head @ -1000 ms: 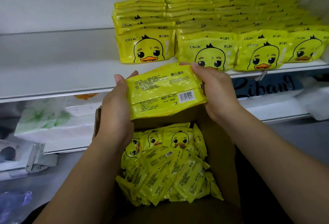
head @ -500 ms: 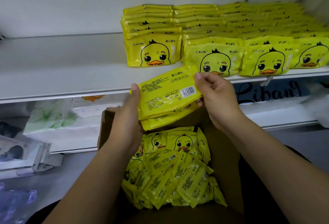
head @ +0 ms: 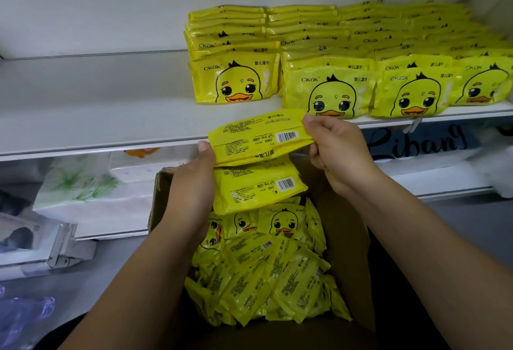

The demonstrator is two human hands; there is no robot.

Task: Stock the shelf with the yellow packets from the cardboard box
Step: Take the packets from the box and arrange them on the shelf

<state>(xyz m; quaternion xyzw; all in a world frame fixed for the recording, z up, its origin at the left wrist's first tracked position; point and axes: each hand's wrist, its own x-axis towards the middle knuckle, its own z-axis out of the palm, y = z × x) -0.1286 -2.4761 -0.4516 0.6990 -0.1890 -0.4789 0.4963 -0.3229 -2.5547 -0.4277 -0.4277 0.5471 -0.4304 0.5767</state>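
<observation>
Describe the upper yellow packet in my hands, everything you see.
The upper packet is glossy yellow film, back side up: black print, a white barcode, a lengthwise seam. It slants up rightward before the shelf edge, above the cardboard box. The right hand pinches its right end; the left hand holds its left end and a second packet beneath.

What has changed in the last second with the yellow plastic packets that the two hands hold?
The flush stack has fanned apart: the right hand, pinching the right end, has lifted the upper yellow plastic packets toward the white shelf, while the lower packet stays in the left hand. The duck-printed rows on the shelf and the brown cardboard box are unchanged.
</observation>
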